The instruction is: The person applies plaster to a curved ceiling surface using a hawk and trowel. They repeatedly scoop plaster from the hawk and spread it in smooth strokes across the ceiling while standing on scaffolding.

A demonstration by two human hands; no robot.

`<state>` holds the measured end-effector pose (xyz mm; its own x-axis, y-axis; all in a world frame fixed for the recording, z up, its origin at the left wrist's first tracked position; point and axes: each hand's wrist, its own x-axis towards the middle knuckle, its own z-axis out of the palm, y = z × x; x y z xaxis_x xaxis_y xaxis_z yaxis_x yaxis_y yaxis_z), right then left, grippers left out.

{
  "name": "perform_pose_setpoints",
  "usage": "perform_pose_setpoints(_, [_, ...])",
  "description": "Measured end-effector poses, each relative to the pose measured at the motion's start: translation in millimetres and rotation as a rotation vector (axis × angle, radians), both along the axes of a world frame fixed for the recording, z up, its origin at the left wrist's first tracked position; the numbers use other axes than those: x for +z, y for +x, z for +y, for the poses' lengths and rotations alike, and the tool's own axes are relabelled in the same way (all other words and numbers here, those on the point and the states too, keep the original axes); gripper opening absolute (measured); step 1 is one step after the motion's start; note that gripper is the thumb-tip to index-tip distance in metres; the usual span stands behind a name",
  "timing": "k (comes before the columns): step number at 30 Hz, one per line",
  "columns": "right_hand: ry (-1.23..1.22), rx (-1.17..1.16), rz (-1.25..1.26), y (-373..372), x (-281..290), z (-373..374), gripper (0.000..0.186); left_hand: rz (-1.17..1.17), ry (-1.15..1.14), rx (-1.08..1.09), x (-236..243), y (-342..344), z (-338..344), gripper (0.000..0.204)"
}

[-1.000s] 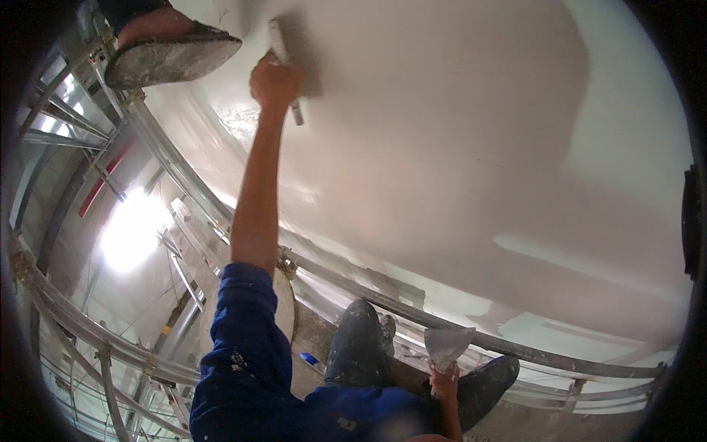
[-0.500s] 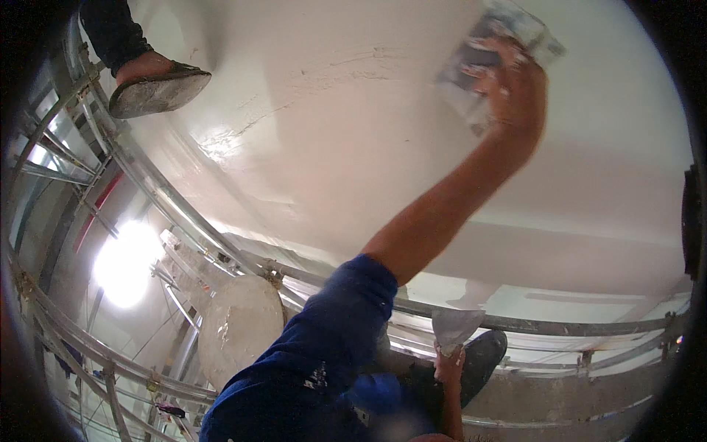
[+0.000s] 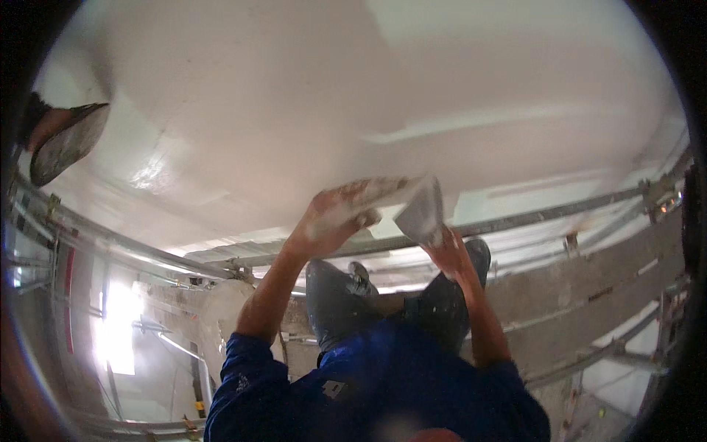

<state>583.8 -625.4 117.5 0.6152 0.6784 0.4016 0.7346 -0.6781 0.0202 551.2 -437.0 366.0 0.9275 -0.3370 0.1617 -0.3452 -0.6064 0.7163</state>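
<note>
In front of my body my left hand (image 3: 331,221) grips a plastering trowel (image 3: 379,191), seen nearly edge-on, its plate smeared with pale plaster. My right hand (image 3: 449,254) is closed round the handle of a putty knife (image 3: 421,214) with a wide, plaster-coated blade. The putty knife's blade is up against the far end of the trowel; blur hides whether they touch. Beyond both tools spreads a large smooth wall (image 3: 265,96) with damp beige and pale greenish patches of plaster.
Scaffold tubes (image 3: 545,217) run between me and the wall. Grey planks (image 3: 574,287) lie at the right. A round, plaster-stained pale thing (image 3: 224,306) stands by my left arm. Another person's shoe (image 3: 70,144) is at the upper left. A bright light (image 3: 120,328) glares at the lower left.
My left hand has come down from the upper right of the wall with the trowel. My right hand has lifted the putty knife to meet it. The view has shifted.
</note>
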Motion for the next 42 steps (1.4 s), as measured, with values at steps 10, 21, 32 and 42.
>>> perform_pose_setpoints(10, [0.264, 0.25, -0.19, -21, 67, 57, 0.031, -0.333, 0.603, 0.045, -42, -56, 121, 0.047])
perform_pose_setpoints(21, [-0.064, 0.127, 0.129, -45, 13, 90, 0.04, -1.422, 1.22, 0.207, 129, 118, 71, 0.049])
perform_pose_setpoints(32, [0.402, 0.177, 0.277, -50, -22, 99, 0.016, -1.442, 1.754, 0.532, 135, 142, 91, 0.042])
perform_pose_setpoints(42, [-0.168, 0.142, 0.313, -73, -3, 145, 0.03, -1.171, 1.319, 0.51, 151, 43, 309, 0.038])
